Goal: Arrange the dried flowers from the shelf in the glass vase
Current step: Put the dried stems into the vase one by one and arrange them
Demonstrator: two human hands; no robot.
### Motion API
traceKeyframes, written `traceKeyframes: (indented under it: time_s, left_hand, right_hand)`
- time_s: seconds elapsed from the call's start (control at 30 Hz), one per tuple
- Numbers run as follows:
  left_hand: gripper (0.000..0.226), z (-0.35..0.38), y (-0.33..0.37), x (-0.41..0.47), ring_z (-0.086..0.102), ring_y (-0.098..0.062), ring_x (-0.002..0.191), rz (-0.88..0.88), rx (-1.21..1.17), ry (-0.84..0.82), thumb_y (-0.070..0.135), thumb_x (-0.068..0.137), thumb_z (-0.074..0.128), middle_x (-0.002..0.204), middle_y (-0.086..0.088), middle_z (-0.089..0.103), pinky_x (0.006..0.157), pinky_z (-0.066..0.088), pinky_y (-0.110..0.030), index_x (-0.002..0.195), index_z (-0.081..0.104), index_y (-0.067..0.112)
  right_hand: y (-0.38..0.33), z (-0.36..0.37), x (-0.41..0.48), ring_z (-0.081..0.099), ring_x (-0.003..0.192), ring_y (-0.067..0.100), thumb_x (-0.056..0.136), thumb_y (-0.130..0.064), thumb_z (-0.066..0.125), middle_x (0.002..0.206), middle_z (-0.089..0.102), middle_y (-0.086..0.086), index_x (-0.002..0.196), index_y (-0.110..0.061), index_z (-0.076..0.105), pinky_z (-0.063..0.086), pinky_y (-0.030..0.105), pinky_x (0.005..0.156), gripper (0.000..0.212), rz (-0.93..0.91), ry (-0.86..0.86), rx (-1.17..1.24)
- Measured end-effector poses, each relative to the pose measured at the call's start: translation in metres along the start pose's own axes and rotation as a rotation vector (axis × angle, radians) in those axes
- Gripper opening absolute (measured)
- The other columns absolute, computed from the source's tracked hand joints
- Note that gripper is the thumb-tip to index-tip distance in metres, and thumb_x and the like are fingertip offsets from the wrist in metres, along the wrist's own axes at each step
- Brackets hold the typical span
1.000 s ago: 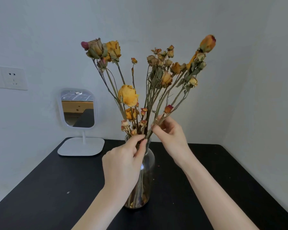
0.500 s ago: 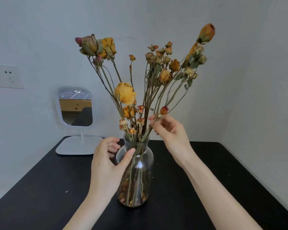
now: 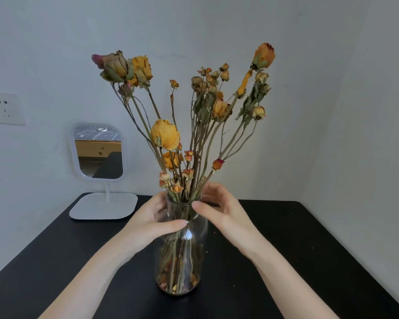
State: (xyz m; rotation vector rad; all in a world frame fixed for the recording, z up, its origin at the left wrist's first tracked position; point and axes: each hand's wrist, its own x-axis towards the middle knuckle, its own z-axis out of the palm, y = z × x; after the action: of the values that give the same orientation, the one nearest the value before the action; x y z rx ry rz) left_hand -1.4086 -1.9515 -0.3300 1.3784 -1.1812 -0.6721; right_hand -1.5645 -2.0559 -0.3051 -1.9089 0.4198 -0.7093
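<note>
A clear glass vase (image 3: 182,256) stands upright on the black table (image 3: 286,261), filled with dried flowers (image 3: 194,125) in yellow, orange and faded pink that fan out above its neck. My left hand (image 3: 152,224) wraps around the vase's shoulder from the left, thumb across the front glass. My right hand (image 3: 224,212) curls around the neck from the right, thumb on the rim's front and fingers behind the stems. Loose petals lie at the bottom inside the vase.
A white stand mirror (image 3: 99,155) with a flat base sits at the table's back left. A wall socket (image 3: 4,108) is on the left wall. White walls close in behind and on the right. Small crumbs dot the table.
My right hand let go of the stems and dropped to the vase's neck. My left hand moved from the stems at the vase's mouth down onto its shoulder.
</note>
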Motion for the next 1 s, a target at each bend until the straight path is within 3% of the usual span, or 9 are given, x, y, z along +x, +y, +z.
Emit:
traceKeyframes:
  time_s: [0.2, 0.37, 0.5, 0.6, 0.73, 0.87, 1.0]
  left_hand:
    - [0.047, 0.012, -0.001, 0.002, 0.061, 0.009, 0.097, 0.05, 0.055, 0.113, 0.027, 0.067, 0.081, 0.104, 0.028, 0.066, 0.07, 0.048, -0.006, 0.105, 0.058, 0.041]
    - [0.061, 0.015, 0.007, 0.0, 0.06, -0.004, 0.107, 0.064, 0.004, 0.221, 0.056, 0.054, 0.079, 0.112, 0.011, 0.064, 0.096, 0.047, -0.026, 0.109, 0.057, 0.039]
    - [0.058, 0.016, 0.024, 0.002, 0.06, -0.019, 0.107, 0.097, 0.027, 0.283, 0.06, 0.051, 0.073, 0.115, -0.002, 0.058, 0.1, 0.044, -0.039, 0.103, 0.06, 0.039]
    - [0.051, 0.013, 0.033, 0.007, 0.06, -0.017, 0.101, 0.124, 0.028, 0.352, 0.054, 0.056, 0.079, 0.109, -0.006, 0.06, 0.088, 0.048, -0.028, 0.1, 0.064, 0.034]
    - [0.056, 0.006, 0.034, 0.006, 0.058, 0.001, 0.087, 0.133, -0.053, 0.337, 0.044, 0.057, 0.08, 0.106, -0.004, 0.064, 0.069, 0.045, -0.007, 0.108, 0.063, 0.028]
    - [0.061, 0.004, 0.027, 0.006, 0.054, -0.007, 0.111, 0.059, -0.036, 0.24, 0.045, 0.059, 0.078, 0.113, 0.008, 0.066, 0.089, 0.044, -0.02, 0.116, 0.061, 0.031]
    - [0.053, 0.004, 0.033, 0.013, 0.058, -0.007, 0.108, 0.056, -0.087, 0.225, 0.046, 0.057, 0.074, 0.108, 0.012, 0.069, 0.094, 0.044, -0.026, 0.108, 0.065, 0.033]
  right_hand:
    - [0.004, 0.008, 0.004, 0.056, 0.109, -0.003, 0.073, -0.039, 0.074, 0.116, 0.061, -0.014, 0.123, -0.027, 0.047, 0.046, 0.017, 0.091, 0.058, 0.009, 0.019, -0.012]
    - [-0.002, 0.001, 0.012, 0.064, 0.098, 0.002, 0.081, -0.03, 0.068, 0.105, 0.07, -0.009, 0.109, -0.022, 0.062, 0.05, 0.012, 0.081, 0.029, -0.037, 0.031, 0.113]
    - [-0.003, -0.006, 0.015, 0.065, 0.099, 0.016, 0.083, -0.023, 0.066, 0.106, 0.069, 0.007, 0.106, -0.008, 0.062, 0.052, 0.025, 0.088, 0.027, -0.07, 0.068, 0.167]
    - [-0.005, -0.006, 0.015, 0.065, 0.101, 0.021, 0.083, -0.015, 0.067, 0.107, 0.068, 0.012, 0.11, -0.002, 0.055, 0.053, 0.029, 0.089, 0.032, -0.127, 0.07, 0.285]
    - [-0.003, -0.006, 0.015, 0.065, 0.105, 0.02, 0.075, -0.018, 0.071, 0.109, 0.07, 0.008, 0.117, -0.004, 0.049, 0.052, 0.025, 0.086, 0.05, -0.142, 0.06, 0.421]
    - [0.001, -0.004, 0.014, 0.062, 0.109, 0.009, 0.07, -0.03, 0.074, 0.117, 0.067, -0.004, 0.126, -0.024, 0.047, 0.05, 0.02, 0.089, 0.062, -0.038, -0.049, 0.329]
    - [-0.004, 0.0, 0.019, 0.061, 0.112, 0.012, 0.078, -0.025, 0.07, 0.119, 0.066, -0.002, 0.124, -0.018, 0.055, 0.045, 0.036, 0.101, 0.049, -0.084, -0.049, 0.278]
